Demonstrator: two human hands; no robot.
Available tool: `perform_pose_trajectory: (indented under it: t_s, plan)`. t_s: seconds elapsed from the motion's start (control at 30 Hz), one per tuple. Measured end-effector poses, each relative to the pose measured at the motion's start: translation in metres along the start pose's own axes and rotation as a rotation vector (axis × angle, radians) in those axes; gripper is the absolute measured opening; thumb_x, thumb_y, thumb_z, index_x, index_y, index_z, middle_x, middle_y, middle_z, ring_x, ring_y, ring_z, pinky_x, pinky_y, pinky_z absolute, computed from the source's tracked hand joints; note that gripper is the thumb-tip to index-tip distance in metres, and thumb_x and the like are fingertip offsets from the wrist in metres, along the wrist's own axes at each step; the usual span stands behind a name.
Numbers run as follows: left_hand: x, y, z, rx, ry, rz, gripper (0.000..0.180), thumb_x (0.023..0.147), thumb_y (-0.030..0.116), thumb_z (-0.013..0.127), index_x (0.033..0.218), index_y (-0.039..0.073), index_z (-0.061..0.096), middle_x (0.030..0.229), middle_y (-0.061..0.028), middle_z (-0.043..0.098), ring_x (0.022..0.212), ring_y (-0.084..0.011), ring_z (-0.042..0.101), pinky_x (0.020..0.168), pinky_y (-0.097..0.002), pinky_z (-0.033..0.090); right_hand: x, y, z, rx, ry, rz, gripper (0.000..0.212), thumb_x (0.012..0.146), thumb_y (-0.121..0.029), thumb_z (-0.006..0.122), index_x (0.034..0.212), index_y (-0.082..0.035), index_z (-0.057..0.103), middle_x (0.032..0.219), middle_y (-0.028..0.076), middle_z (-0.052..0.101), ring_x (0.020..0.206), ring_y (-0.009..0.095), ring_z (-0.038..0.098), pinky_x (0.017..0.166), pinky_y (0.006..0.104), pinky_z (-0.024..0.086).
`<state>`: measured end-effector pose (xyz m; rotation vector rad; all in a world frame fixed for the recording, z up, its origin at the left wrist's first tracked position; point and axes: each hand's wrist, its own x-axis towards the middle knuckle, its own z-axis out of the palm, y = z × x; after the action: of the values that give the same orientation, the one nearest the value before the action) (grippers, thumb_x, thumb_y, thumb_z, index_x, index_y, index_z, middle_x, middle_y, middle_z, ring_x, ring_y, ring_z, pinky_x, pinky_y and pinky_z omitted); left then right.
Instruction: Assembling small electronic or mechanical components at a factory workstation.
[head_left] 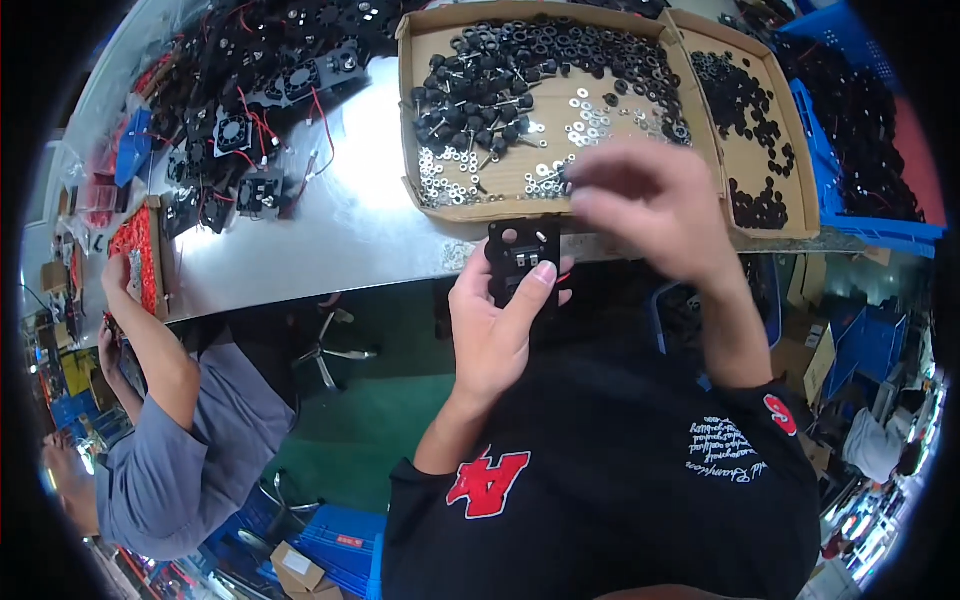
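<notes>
My left hand (500, 325) grips a small black plastic panel (520, 262) in front of the table edge, thumb pressed on its face. Metal terminals and a round hole show on the panel, and a bit of red wire sticks out beside it. My right hand (650, 200) hovers over the front right of a cardboard tray (470, 213), fingers curved and blurred, so I cannot tell whether it holds something. In that tray lie black-capped parts with metal pins (470, 105), silver nuts and washers (450, 175), and black rings (570, 40).
A second cardboard tray (800, 190) with small black pieces adjoins on the right, beside a blue crate (815, 130). Black fan assemblies with red wires (235, 130) are heaped at the left. Farther left, a person in grey (210, 450) reaches toward a box of red parts (135, 235).
</notes>
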<state>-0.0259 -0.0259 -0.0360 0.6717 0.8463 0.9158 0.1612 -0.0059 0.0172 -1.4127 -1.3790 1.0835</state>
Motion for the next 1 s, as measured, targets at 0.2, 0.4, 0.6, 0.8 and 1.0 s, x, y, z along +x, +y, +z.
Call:
perform_pose_trajectory:
  t_s: [0.2,0.4,0.6,0.8,1.0]
  plan:
    - [0.002,-0.003,0.009,0.052,-0.092,0.003,0.031,0.092,0.006,0.062,0.120,-0.004,0.051,0.106,-0.0102,0.064,0.092,-0.0133,0.064,0.078,-0.0293,0.057,-0.022,0.025,0.003,-0.101,-0.012,-0.270,0.022,0.078,0.000,0.071,0.099,0.000,0.071,0.087,0.011,0.069,0.076,0.017,0.066,0.068,0.0270,0.051]
    - [0.005,-0.010,0.016,0.074,-0.104,-0.016,0.031,0.092,0.006,0.061,0.120,-0.004,0.052,0.105,-0.0097,0.064,0.093,-0.0134,0.064,0.077,-0.0287,0.057,-0.027,0.037,-0.003,-0.025,0.005,-0.277,0.022,0.077,0.001,0.071,0.099,-0.001,0.071,0.088,0.010,0.067,0.077,0.017,0.064,0.069,0.0270,0.050]
    - [0.002,-0.011,0.025,0.060,-0.086,-0.043,0.032,0.092,0.007,0.062,0.120,-0.004,0.051,0.105,-0.0103,0.063,0.093,-0.0150,0.065,0.077,-0.0294,0.058,-0.023,0.047,-0.006,-0.278,0.030,-0.481,0.023,0.076,-0.002,0.073,0.099,-0.004,0.073,0.083,0.008,0.061,0.073,0.018,0.061,0.065,0.0283,0.049]
    - [0.003,-0.009,0.018,0.098,-0.121,-0.064,0.033,0.092,0.007,0.061,0.122,-0.005,0.050,0.107,-0.0126,0.063,0.096,-0.0175,0.066,0.078,-0.0313,0.058,-0.026,0.039,-0.013,-0.384,0.068,-0.492,0.023,0.076,-0.005,0.073,0.099,-0.005,0.072,0.082,0.007,0.060,0.070,0.017,0.060,0.062,0.0270,0.048]
    - [-0.003,0.005,0.004,0.207,-0.092,-0.236,0.035,0.090,0.008,0.063,0.121,-0.004,0.051,0.113,-0.0170,0.064,0.101,-0.0246,0.066,0.081,-0.0346,0.057,-0.018,0.051,-0.069,-0.567,0.199,-0.098,0.013,0.083,-0.009,0.064,0.093,0.000,0.066,0.082,0.008,0.065,0.069,0.014,0.060,0.060,0.0254,0.047]
